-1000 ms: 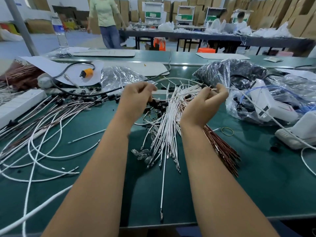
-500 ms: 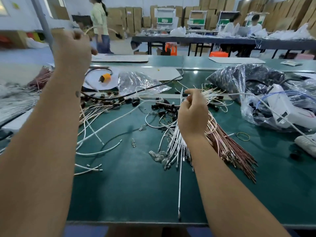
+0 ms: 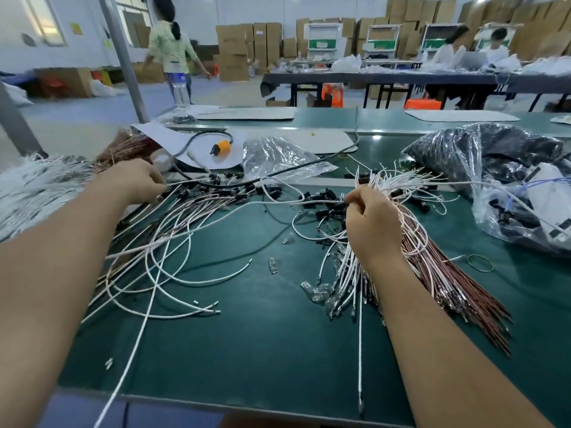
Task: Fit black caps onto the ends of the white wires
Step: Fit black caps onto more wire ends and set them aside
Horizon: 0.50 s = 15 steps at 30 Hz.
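My left hand (image 3: pixel 136 180) is down at the far left of the green table (image 3: pixel 247 350). Its curled fingers grip the black-capped end of a white wire (image 3: pixel 191 181) on top of a spread of capped wires (image 3: pixel 173 220). At the centre right, my right hand (image 3: pixel 372 225) rests on a bundle of white wires (image 3: pixel 349 270). Thumb and fingers pinch one white wire (image 3: pixel 312 202) that runs off to the left. Loose black caps (image 3: pixel 327 208) lie scattered just left of that hand.
A bundle of brown wires (image 3: pixel 448 285) fans out under my right forearm. At the right lies a plastic bag of black parts (image 3: pixel 482 156); at the back, a clear bag (image 3: pixel 278 159) and an orange plug (image 3: pixel 221 148). Small glass bulbs (image 3: pixel 318 293) lie at centre. People work at tables behind.
My left hand, raised high half a second ago, has come down onto the capped wires at the left. My right hand stays on the white bundle, now pinching a wire.
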Motion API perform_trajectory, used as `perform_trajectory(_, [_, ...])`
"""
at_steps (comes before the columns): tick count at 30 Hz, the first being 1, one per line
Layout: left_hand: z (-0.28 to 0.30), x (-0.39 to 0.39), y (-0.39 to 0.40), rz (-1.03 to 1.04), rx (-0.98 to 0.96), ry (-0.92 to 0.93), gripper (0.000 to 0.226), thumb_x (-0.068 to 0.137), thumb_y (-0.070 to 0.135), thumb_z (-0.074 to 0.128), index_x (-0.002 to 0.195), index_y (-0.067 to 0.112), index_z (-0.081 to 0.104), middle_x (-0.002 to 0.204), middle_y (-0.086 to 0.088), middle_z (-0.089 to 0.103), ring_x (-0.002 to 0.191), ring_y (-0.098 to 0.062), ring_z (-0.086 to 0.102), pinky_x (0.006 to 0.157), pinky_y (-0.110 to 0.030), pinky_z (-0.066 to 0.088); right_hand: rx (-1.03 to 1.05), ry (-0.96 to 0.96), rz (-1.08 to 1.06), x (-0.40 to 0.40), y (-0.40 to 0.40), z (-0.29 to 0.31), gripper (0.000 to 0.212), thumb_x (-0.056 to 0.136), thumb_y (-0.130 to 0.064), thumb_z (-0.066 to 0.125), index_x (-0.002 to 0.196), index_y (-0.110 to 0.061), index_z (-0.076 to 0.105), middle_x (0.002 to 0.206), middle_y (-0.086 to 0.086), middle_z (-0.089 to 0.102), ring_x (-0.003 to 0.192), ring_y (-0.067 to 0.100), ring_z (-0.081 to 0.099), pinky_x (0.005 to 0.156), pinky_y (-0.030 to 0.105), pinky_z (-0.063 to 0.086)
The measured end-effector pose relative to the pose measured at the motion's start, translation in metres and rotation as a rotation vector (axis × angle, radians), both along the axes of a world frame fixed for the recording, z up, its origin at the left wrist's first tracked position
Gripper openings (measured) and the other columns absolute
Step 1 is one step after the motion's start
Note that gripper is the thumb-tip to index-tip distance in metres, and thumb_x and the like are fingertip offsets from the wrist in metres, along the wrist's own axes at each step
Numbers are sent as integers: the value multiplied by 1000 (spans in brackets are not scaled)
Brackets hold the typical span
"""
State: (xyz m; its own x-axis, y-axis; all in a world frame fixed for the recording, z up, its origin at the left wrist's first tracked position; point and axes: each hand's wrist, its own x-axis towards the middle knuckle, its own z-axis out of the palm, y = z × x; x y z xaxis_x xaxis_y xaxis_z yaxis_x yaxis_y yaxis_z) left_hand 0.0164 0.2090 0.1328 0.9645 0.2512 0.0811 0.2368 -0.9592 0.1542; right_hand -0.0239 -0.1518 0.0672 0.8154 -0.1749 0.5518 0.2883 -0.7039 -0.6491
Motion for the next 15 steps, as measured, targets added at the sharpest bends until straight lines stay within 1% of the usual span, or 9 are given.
perform_trajectory(1, [2,0,2,-12,57,66,17,91,29,60,102,22,72,108,-7,70,93,-26,58,88,-33,46,-10,9,2,0,0,0,21,93,-4,44,98,-12,63,91,1,60,77,16,53,65,32,44])
perform_trajectory(3, [9,0,0,-18,190,98,23,91,32,58,111,26,69,123,-8,63,107,-29,56,94,-37,46,-42,39,6,1,0,-1,21,93,-5,44,97,-13,63,91,1,59,78,17,52,64,31,40])
perform_trajectory(5, [19,0,-12,-34,287,-2,27,92,36,53,114,28,66,123,-9,62,111,-33,55,95,-42,47,-82,77,10,1,1,-1,20,94,-7,44,98,-13,63,93,2,58,79,19,53,65,31,40])
perform_trajectory(6, [24,-1,-24,-63,272,-79,27,92,36,51,112,27,66,119,-9,64,107,-32,55,92,-42,48,-105,91,8,1,1,-1,20,94,-8,45,98,-13,63,94,2,58,79,20,54,65,31,40])
perform_trajectory(7, [28,-1,-39,-113,204,-136,26,93,37,49,107,25,68,113,-8,66,101,-30,57,88,-39,49,-127,100,6,1,2,0,19,94,-8,45,99,-12,64,95,2,57,80,20,53,65,30,40])
perform_trajectory(8, [32,-3,-57,-180,101,-141,28,94,39,48,98,21,70,104,-7,68,93,-26,59,81,-35,49,-149,104,7,0,2,0,19,94,-8,46,99,-12,64,94,2,57,79,20,53,64,29,39])
perform_trajectory(10, [33,-9,-96,-319,-89,-22,34,95,45,47,89,20,69,91,-1,69,83,-18,62,73,-28,46,-182,103,16,-1,3,1,19,93,-8,47,99,-10,65,94,4,58,79,20,54,63,29,40])
perform_trajectory(12, [23,-14,-129,-427,-123,106,32,96,46,48,96,21,68,92,4,68,84,-14,62,75,-27,45,-205,95,27,-2,3,2,19,92,-8,47,99,-9,66,95,5,61,83,19,54,67,31,43])
perform_trajectory(15, [3,-12,-153,-521,-73,149,25,93,39,57,108,21,67,99,4,65,82,-13,58,80,-28,46,-223,93,49,-2,5,2,21,92,-8,47,99,-10,67,90,1,61,83,14,49,63,25,36])
